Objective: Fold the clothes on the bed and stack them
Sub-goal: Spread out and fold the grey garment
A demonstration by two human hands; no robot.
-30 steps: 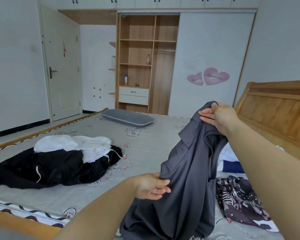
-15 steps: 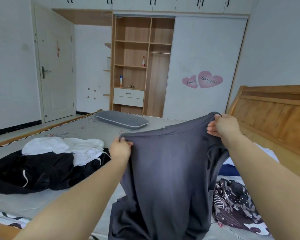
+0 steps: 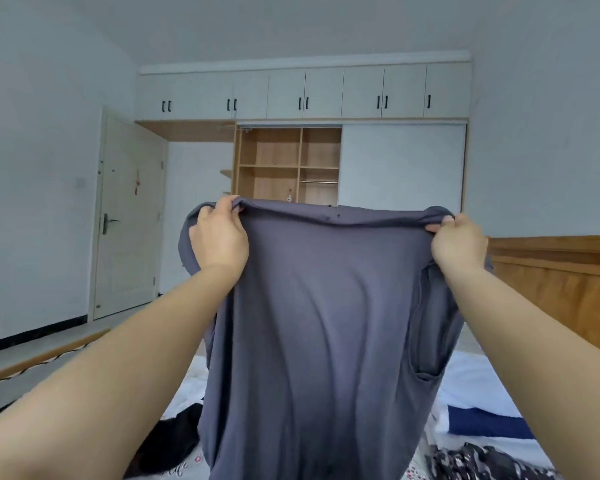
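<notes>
A dark grey garment hangs spread wide in front of me, held up high by its top edge. My left hand grips the left corner of that edge with curled fingers. My right hand grips the right corner the same way. The cloth drapes down past the bottom of the frame and hides most of the bed behind it.
A black garment lies on the bed at lower left, a patterned dark one at lower right, with a white and navy one behind it. A wooden headboard stands right. A wardrobe and door are ahead.
Both hands have lifted the grey garment higher and pulled its top edge wider apart. The view has tilted upward, so the bed and clothes piles have dropped low in frame.
</notes>
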